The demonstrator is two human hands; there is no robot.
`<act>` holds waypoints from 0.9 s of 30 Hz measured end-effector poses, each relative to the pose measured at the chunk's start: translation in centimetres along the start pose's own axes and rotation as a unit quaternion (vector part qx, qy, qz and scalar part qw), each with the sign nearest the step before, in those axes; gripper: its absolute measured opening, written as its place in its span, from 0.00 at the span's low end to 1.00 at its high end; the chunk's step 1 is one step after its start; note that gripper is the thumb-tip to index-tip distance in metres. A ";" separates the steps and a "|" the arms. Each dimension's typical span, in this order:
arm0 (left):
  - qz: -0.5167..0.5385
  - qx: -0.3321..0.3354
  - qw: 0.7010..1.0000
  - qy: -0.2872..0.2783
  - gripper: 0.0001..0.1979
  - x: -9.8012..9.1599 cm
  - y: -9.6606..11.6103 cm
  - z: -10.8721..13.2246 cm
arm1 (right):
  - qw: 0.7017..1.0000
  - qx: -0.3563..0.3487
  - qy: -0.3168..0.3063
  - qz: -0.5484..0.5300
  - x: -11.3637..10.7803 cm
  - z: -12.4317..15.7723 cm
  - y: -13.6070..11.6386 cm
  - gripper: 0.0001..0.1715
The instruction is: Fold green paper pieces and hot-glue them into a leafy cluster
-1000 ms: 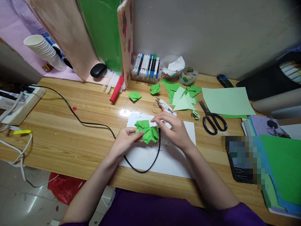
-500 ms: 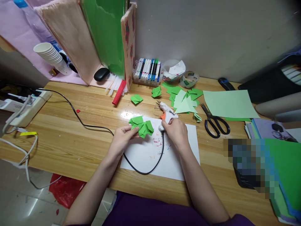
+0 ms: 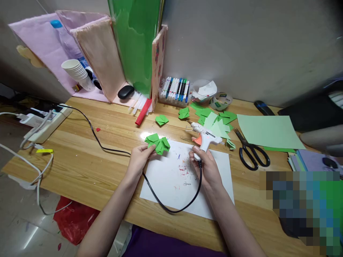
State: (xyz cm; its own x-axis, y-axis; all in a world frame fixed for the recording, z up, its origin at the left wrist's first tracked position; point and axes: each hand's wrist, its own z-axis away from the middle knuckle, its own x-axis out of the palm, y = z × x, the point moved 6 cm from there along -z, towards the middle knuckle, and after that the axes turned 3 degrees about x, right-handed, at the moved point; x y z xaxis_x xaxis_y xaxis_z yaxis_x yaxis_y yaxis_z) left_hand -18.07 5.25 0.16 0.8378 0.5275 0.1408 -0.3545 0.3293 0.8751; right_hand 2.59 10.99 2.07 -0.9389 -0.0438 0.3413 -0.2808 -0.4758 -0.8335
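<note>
Between thumb and fingers, my left hand [image 3: 139,160] pinches a folded green paper piece [image 3: 161,145] over the left part of a white sheet [image 3: 171,192]. My right hand [image 3: 207,166] is closed around the handle of a white hot glue gun [image 3: 207,137] with an orange trigger, its nozzle pointing up and left. A black cord [image 3: 167,211] loops from the handle's base across the sheet. Two more folded green papers, one nearer [image 3: 162,120] and one farther [image 3: 183,113], lie beyond the sheet.
Black-handled scissors [image 3: 250,151] and a pale green sheet [image 3: 269,131] lie to the right. Green paper scraps [image 3: 203,112] sit behind the glue gun. At the back is a box of markers [image 3: 175,91]; on the left, a power strip [image 3: 48,125].
My right hand has raised the glue gun off the table and turned, now gripping its handle from below. My left hand still holds the green paper. The camera view has shifted slightly.
</note>
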 end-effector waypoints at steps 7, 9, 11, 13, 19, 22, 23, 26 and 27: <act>0.023 -0.003 0.999 0.029 0.17 -0.8 -0.5 -0.7 | 0.982 -0.038 -0.058 0.176 1.5 2.7 -0.1 0.19; 0.028 0.001 0.999 0.034 0.16 -0.9 -0.4 -0.7 | 0.960 -0.060 -0.062 0.265 1.7 3.3 -0.1 0.20; 0.031 0.006 0.999 0.037 0.16 -0.9 -0.3 -0.7 | 0.938 -0.088 -0.082 0.326 2.3 3.9 -0.4 0.20; 0.030 0.011 0.999 0.036 0.16 -0.9 -0.3 -0.7 | 0.919 -0.101 -0.111 0.364 3.1 4.3 -0.5 0.21; 0.028 0.023 0.999 0.036 0.15 -0.9 0.0 -0.5 | 0.880 -0.104 -0.140 0.442 4.4 4.7 -0.4 0.22; 0.032 0.026 0.999 0.033 0.15 -0.9 0.1 -0.5 | 0.872 -0.100 -0.145 0.456 4.5 4.6 -0.2 0.21; 0.034 0.026 0.999 0.033 0.15 -0.9 0.1 -0.5 | 0.870 -0.101 -0.145 0.460 4.5 4.6 -0.2 0.22; 0.036 0.026 0.998 0.034 0.15 -0.9 0.0 -0.4 | 0.865 -0.103 -0.140 0.470 4.5 4.5 -0.1 0.22; 0.034 0.025 0.999 0.034 0.15 -0.9 0.0 -0.5 | 0.864 -0.102 -0.140 0.473 4.5 4.5 -0.1 0.22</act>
State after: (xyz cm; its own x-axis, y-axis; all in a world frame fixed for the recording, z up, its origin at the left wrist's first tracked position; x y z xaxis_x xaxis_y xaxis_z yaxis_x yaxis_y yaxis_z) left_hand -19.02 5.13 -0.18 0.7815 0.6001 0.1710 -0.3871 0.2513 0.8871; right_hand -0.76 6.91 5.63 -0.6906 -0.5522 -0.4670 0.5298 0.0533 -0.8465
